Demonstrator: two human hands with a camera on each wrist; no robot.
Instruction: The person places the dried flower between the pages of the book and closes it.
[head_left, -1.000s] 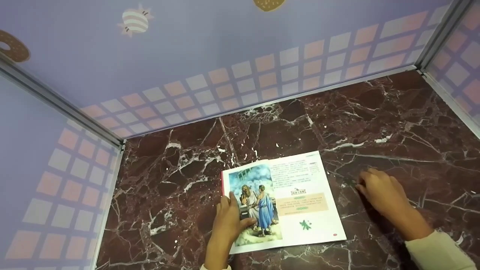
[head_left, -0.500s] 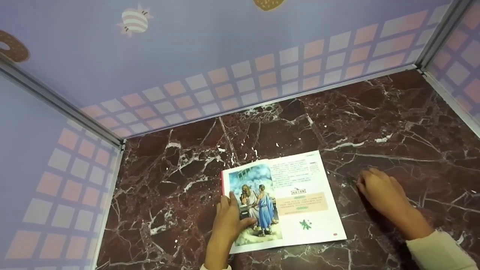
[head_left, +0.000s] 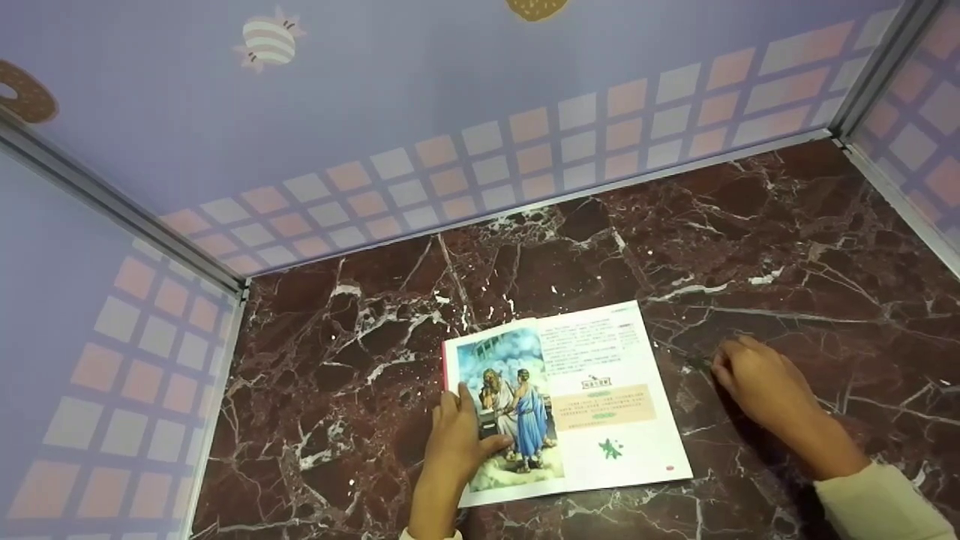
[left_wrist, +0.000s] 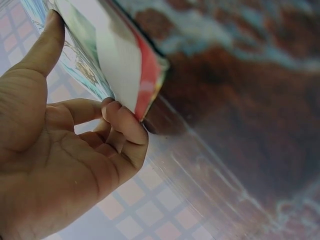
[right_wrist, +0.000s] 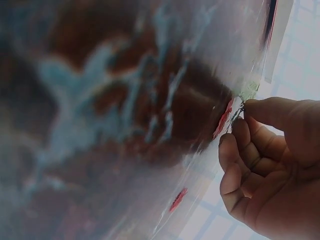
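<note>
Lying open on the table (head_left: 360, 450), near middle: one book (head_left: 568, 409), left edge gripped by the left hand (head_left: 454, 435); the right hand (head_left: 769, 382), rightward, fingertips narrowed at something small, greenish (right_wrist: 248, 90) (hold unclear).

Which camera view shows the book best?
The head view: it shows the book open and nearly whole, with only part of one page covered by the left hand. The left wrist view shows just one side of it, close up. The right wrist view shows at most a pale strip near the top, perhaps the book.
</note>
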